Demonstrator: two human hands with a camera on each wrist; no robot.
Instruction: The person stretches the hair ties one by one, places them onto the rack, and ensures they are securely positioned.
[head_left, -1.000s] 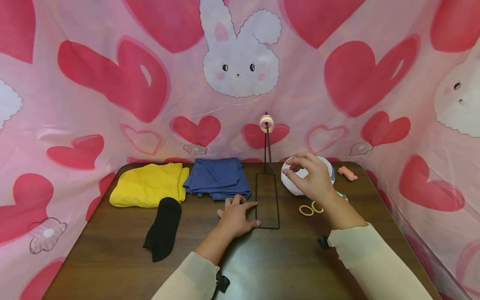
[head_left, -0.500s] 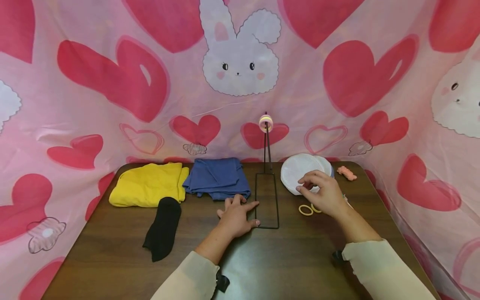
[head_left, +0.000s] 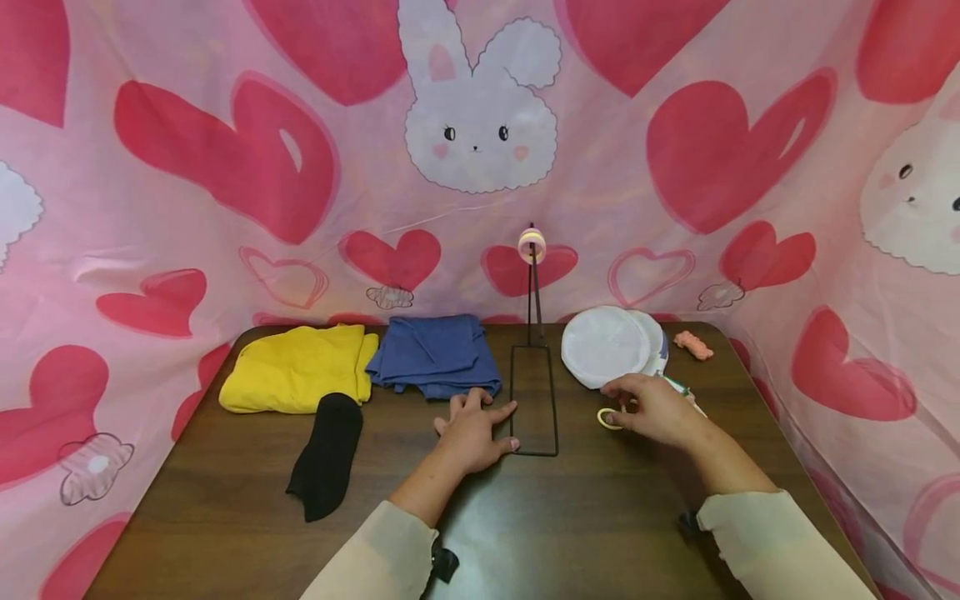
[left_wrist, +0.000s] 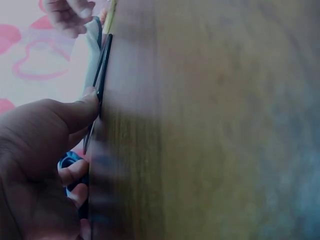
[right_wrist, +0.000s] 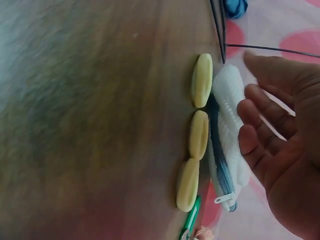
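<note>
My left hand (head_left: 474,435) lies with fingers spread on the table, thumb and index finger at the left side of the black wire stand's (head_left: 556,417) base. Pink and yellow rings (head_left: 532,247) hang on the stand's upper arm. My right hand (head_left: 660,410) hovers low over yellow rings (head_left: 606,419), its fingers loosely bent. In the right wrist view, three yellow rings (right_wrist: 202,80) lie in a row, apart from the fingers of my right hand (right_wrist: 280,130). In the head view that hand hides part of them.
A white mesh pouch (head_left: 603,346) with a zip lies behind my right hand. Beside it are a green item (head_left: 675,384) and an orange bundle (head_left: 693,345). Yellow cloth (head_left: 296,371), blue folded cloth (head_left: 435,357) and a black sock (head_left: 326,458) lie on the left.
My right hand has come down from in front of the white pouch toward the yellow rings, uncovering the pouch. My left hand has stayed at the stand's base.
</note>
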